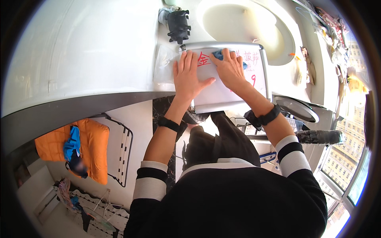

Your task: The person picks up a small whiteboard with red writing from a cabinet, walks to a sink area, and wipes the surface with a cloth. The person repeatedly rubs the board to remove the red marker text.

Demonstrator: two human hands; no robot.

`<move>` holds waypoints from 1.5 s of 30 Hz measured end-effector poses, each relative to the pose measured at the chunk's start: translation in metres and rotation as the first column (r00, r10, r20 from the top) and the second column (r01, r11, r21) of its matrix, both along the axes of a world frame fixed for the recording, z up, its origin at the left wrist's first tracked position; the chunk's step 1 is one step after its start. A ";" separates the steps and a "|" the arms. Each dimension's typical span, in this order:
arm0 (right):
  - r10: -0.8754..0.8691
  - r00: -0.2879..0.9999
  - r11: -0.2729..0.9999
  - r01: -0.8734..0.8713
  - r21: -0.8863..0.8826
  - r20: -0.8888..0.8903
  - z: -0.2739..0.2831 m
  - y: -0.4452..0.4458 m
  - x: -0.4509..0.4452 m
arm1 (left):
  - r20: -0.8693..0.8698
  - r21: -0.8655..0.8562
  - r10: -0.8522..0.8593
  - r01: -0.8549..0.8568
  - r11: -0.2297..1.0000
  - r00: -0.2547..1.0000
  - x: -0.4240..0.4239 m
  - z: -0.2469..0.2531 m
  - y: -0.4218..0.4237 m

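A small metal-framed whiteboard (208,89) with red and fainter handwriting lies before me, its far part over the washbasin counter and its near edge close to my legs. My left hand (187,76) rests on the board's left part with fingers spread, holding nothing. On the upper middle of the board, my right hand (229,67) presses a blue cloth (218,54) against the surface. The cloth shows on both sides of my fingers, and the hand covers part of the writing.
Beyond the board is a white washbasin (244,22). A black ridged object (179,26) stands behind its upper left corner, near a clear plastic bag (164,64). A round dark-rimmed lid or mirror (296,109) is at right. Further left, a person lies on an orange-covered folding bed (96,148).
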State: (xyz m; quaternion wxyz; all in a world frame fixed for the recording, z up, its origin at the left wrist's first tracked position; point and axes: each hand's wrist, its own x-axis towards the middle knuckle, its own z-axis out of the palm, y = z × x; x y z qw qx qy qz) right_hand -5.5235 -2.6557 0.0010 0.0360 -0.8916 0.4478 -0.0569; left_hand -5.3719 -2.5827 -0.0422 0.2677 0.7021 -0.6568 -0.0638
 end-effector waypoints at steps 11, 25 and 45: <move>0.025 1.000 1.000 -0.025 -0.012 -0.018 0.000 0.021 -0.018 | -0.019 0.008 0.006 -0.006 1.000 1.000 0.000 0.002 0.002; -0.001 0.999 0.998 -0.002 -0.057 -0.053 -0.003 0.054 -0.046 | -0.021 -0.052 0.005 -0.006 0.999 1.000 -0.003 0.003 -0.004; -0.038 0.993 0.998 0.044 0.051 -0.108 0.000 0.056 -0.039 | -0.021 -0.033 0.019 -0.020 0.999 1.000 -0.004 0.002 0.000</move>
